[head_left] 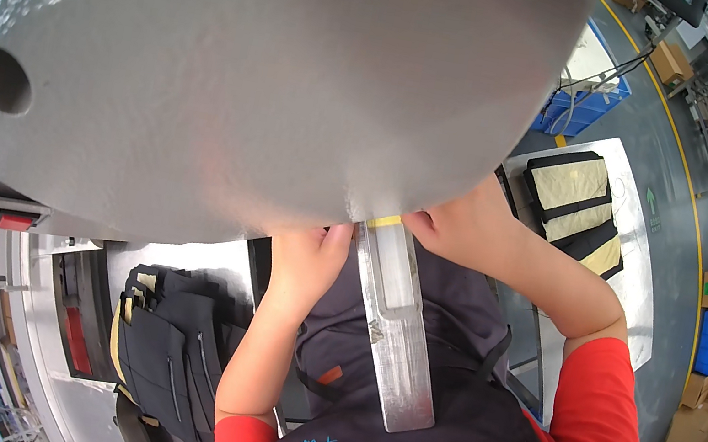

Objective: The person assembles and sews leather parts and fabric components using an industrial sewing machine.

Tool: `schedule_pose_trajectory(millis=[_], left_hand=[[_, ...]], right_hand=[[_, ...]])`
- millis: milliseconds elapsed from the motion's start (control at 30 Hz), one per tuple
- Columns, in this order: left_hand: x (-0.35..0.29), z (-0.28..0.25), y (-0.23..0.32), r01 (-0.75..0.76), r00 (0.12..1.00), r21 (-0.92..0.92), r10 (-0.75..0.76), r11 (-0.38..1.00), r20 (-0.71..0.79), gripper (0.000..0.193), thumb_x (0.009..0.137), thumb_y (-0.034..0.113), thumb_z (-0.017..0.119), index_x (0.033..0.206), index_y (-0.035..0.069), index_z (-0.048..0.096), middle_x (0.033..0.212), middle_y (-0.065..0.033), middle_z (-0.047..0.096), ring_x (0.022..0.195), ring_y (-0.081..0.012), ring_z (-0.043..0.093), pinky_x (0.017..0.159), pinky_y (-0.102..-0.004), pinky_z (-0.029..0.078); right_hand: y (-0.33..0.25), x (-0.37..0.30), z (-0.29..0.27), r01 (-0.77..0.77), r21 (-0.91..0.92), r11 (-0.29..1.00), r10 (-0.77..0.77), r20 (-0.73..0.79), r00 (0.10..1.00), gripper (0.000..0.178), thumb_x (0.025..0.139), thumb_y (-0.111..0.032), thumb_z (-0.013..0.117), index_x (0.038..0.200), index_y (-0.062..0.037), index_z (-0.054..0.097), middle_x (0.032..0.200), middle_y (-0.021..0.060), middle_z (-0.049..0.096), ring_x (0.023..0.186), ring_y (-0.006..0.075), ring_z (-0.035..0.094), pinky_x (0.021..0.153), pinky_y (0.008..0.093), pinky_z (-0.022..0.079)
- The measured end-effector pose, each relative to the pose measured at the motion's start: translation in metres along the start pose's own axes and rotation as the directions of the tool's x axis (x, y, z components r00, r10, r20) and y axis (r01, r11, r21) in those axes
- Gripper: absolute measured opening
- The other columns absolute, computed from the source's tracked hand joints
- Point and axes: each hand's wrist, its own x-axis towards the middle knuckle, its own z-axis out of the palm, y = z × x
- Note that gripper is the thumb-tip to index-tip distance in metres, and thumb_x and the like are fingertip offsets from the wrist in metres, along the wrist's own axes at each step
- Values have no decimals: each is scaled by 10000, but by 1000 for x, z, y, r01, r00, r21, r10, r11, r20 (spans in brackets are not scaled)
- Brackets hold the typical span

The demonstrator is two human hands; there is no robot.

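Observation:
A large grey machine housing (281, 98) fills the upper part of the head view, hiding most of my fingers. Below it a long bare-metal machine arm (406, 359) slants down toward my dark apron (461, 423). Across the arm's upper end runs a narrow yellow strip (385, 221). My left hand (308, 260) is just left of that end, closed, its thumb up against the bent fingers. On the other side my right hand (469, 225) is also closed, with fingers curled in under the housing's edge. What either hand pinches is hidden.
At left, dark bag pieces with zippers (179, 360) lie on a metal table (221, 269). Black and pale-yellow padded pieces (575, 196) are stacked on a right-hand table (634, 293). A blue crate (579, 113) stands beyond; cardboard boxes (695, 437) line the far right.

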Motion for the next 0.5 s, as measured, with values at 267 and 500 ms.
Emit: schedule_pose_trajectory(millis=[267,500], left_hand=[[2,-1,1,-51,999,100,52,994,-5,186,849,114,593,981,-12,629,923,-126,647,860,-246,598,806,-326,441],[-2,-2,-5,-35,999,68,34,997,17,195,858,124,583,979,-24,621,908,-132,647,836,-271,595,795,-331,441]], right_hand=[[1,1,2,-12,10,1000,13,-57,998,137,797,-136,638,922,-88,610,939,9,654,798,182,647,953,442,422],[1,-3,3,-19,31,999,22,-76,997,167,793,-133,643,958,-112,630,972,7,658,835,183,643,943,438,427]])
